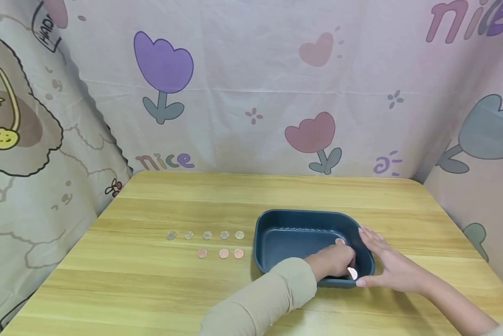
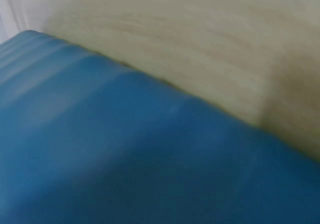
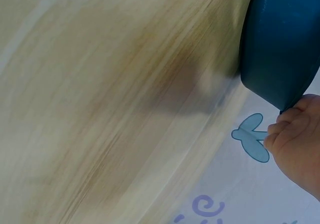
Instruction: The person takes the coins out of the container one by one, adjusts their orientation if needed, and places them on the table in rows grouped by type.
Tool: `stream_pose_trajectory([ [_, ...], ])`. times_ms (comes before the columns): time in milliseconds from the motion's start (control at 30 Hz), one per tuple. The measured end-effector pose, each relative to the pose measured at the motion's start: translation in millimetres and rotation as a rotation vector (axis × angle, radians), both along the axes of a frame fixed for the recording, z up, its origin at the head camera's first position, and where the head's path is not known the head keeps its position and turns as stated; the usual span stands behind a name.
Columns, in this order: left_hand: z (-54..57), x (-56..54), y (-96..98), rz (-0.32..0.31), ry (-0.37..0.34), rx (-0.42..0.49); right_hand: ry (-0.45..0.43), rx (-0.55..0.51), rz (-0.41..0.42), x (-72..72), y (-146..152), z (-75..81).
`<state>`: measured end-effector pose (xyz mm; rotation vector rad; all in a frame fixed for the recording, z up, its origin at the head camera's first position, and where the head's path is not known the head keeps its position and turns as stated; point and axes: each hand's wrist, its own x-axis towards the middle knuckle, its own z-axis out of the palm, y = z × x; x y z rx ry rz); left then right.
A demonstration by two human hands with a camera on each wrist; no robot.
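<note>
A dark blue rectangular basin (image 1: 276, 211) with rounded corners stands on the wooden table. My left hand (image 1: 334, 259) reaches down inside its right end, knuckles up and fingertips hidden. Beside those fingers, a copper-coloured coin (image 1: 340, 241) shows on the far side and a shiny silver coin (image 1: 352, 273) on the near side. Whether the left fingers pinch a coin is hidden. My right hand (image 1: 392, 266) grips the basin's right end, fingers at the far corner and thumb at the near one. In the right wrist view, the right hand (image 3: 299, 139) meets the basin's edge.
Left of the basin lies a row of several silver coins (image 1: 208, 235). Nearer to me is a row of 3 copper coins (image 1: 223, 253). A printed curtain (image 1: 234, 60) hangs behind and on both sides of the table (image 1: 150, 289). The left wrist view is mostly the basin's blue wall (image 2: 125, 134).
</note>
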<state>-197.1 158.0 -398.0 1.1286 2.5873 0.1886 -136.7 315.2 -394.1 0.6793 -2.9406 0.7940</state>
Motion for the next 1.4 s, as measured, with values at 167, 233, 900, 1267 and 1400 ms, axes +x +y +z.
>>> stream_pose_trajectory([
  [167,1.8,0.7,-4.0,0.004,-0.027,0.025,-0.008,-0.009,0.004,-0.9,-1,-0.3],
  [233,2.7,-0.2,-7.3,-0.013,-0.026,0.041,-0.011,-0.012,0.005,-1.1,-1,-0.4],
  [900,10.1,-1.3,-55.0,0.202,-0.325,0.501,-0.015,-0.012,-0.013,0.1,-1,0.8],
  [1267,18.4,4.4,-84.8,0.207,-0.38,0.797,0.069,0.053,-0.022,1.9,-1,-2.9],
  [1400,22.4,7.4,-96.4,0.277,-0.409,0.9,0.097,0.078,-0.017,1.1,-1,-2.6],
])
